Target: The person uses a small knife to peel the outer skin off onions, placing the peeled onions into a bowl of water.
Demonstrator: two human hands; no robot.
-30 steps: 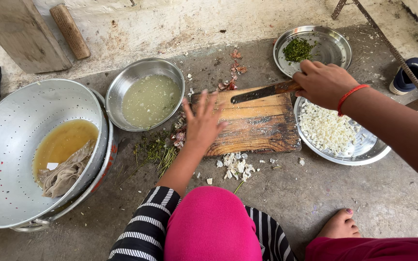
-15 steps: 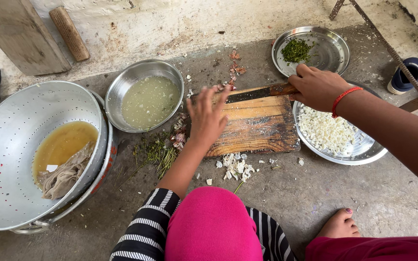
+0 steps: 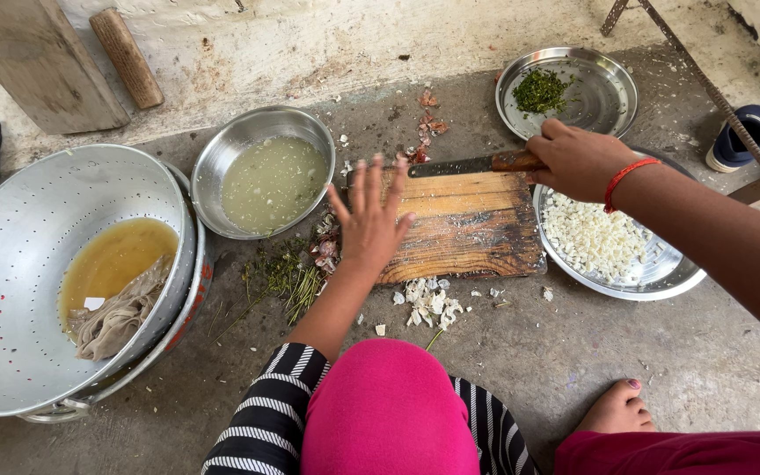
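Rustic home cooking spot, work done on bare concrete floor (image 3: 573, 369): wooden chopping board (image 3: 468, 224), steel bowls (image 3: 261, 171) and plates (image 3: 600, 84), big colander (image 3: 28, 264), whitewashed wall (image 3: 310, 35), shoe (image 3: 741, 136) nearby.

Knife (image 3: 459, 164): dark blade, brown wood handle, lies flat along far edge of the cutting board (image 3: 472, 227), blade pointing left, handle end gripped in right hand (image 3: 578, 160). Board: worn wooden rectangle, dark stains, flat on the concrete floor, top mostly bare. Left hand (image 3: 369, 220), fingers spread, palm down over board's left end; can't tell if touching. White chopped bits (image 3: 428, 301) lie on floor just beside board's near edge.
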